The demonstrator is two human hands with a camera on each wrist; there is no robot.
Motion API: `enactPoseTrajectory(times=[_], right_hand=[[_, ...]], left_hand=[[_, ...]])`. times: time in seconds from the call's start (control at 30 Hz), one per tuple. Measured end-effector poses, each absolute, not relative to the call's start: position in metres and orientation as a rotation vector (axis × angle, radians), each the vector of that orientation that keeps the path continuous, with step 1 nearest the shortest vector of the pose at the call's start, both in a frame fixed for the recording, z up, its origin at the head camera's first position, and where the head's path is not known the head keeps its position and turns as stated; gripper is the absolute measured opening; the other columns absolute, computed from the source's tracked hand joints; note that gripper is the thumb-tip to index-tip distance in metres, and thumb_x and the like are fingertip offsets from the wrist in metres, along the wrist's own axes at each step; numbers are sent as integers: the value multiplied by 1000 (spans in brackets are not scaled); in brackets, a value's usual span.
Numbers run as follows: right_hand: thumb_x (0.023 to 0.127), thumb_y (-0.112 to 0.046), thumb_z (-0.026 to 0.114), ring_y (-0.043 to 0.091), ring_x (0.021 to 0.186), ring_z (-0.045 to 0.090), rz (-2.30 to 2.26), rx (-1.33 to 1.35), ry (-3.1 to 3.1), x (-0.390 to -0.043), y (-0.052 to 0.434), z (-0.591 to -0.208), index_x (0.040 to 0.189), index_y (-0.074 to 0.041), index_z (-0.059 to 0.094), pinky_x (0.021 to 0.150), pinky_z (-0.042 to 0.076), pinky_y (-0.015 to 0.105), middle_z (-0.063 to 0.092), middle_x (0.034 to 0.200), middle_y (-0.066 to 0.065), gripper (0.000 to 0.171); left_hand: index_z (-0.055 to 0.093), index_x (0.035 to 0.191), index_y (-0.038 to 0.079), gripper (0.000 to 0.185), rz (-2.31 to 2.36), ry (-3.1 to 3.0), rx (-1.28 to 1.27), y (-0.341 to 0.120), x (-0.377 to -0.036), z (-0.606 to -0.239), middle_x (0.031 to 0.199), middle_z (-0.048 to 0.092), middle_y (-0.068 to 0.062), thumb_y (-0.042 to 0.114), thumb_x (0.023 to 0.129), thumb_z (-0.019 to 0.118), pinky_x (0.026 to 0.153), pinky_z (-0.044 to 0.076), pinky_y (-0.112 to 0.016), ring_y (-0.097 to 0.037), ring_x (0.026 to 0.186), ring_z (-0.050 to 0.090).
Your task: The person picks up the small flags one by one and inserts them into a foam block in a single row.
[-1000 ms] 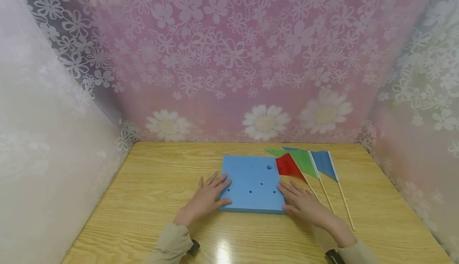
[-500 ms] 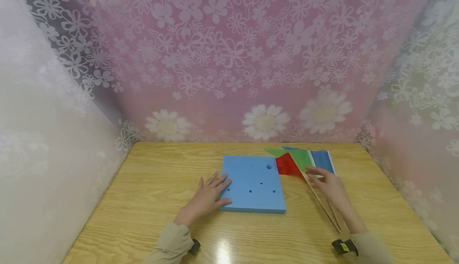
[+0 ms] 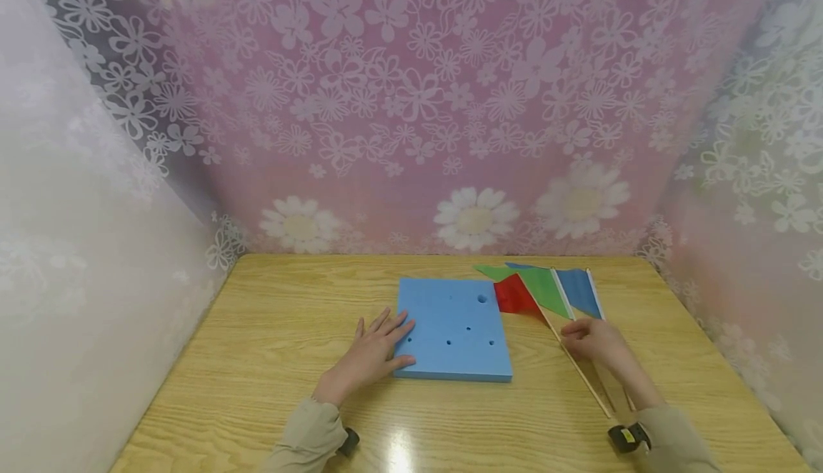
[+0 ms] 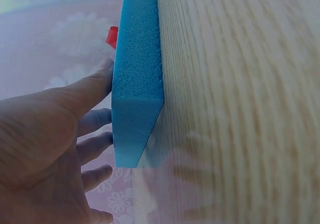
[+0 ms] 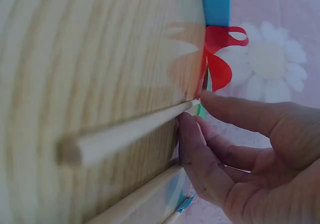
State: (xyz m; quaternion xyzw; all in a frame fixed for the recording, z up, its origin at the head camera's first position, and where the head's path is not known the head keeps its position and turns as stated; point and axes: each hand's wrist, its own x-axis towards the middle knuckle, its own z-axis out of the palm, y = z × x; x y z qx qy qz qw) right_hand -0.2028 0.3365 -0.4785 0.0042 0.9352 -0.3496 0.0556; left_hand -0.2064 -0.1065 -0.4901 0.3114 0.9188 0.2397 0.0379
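A blue foam block [image 3: 444, 316] with several small holes in its top lies flat on the wooden table. My left hand [image 3: 368, 359] rests on its left edge with spread, straight fingers; in the left wrist view, the thumb [image 4: 90, 89] lies against the foam's top face. Over on the right, my right hand [image 3: 598, 344] pinches the thin wooden stick [image 5: 135, 129] of the red flag [image 3: 517, 296] between thumb and fingertips. Beside it lie a green flag [image 3: 546, 293] and a blue flag [image 3: 579, 291], their sticks partly hidden under the right hand.
The wooden table [image 3: 283, 301] ends at a flower-patterned pink wall [image 3: 411, 194] behind. Patterned side panels stand at left and right. The red flag's cloth touches the block's right edge, and the flags overlap each other.
My right hand has left the block's right edge and moved right to the red flag's stick. That stick's lower end has swung right. The left hand stays in place.
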Motion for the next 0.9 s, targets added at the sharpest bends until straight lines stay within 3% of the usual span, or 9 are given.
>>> enactPoseTrajectory(times=[0.23, 0.9], right_hand=[[81, -9, 80, 13, 71, 59, -870, 1, 2867, -208, 329, -476, 97, 7, 71, 62, 50, 30, 66, 82, 5, 24], [88, -6, 70, 18, 74, 66, -942, 44, 2866, -204, 325, -467, 108, 12, 70, 60, 53, 32, 72, 89, 14, 27]], left_hand=[[40, 157, 13, 68, 729, 2817, 952, -107, -206, -489, 166, 28, -11, 40, 99, 64, 114, 7, -76, -42, 154, 14], [40, 157, 13, 68, 733, 2820, 935, -106, -204, -488, 165, 29, -11, 39, 99, 64, 114, 7, -76, -42, 154, 14]])
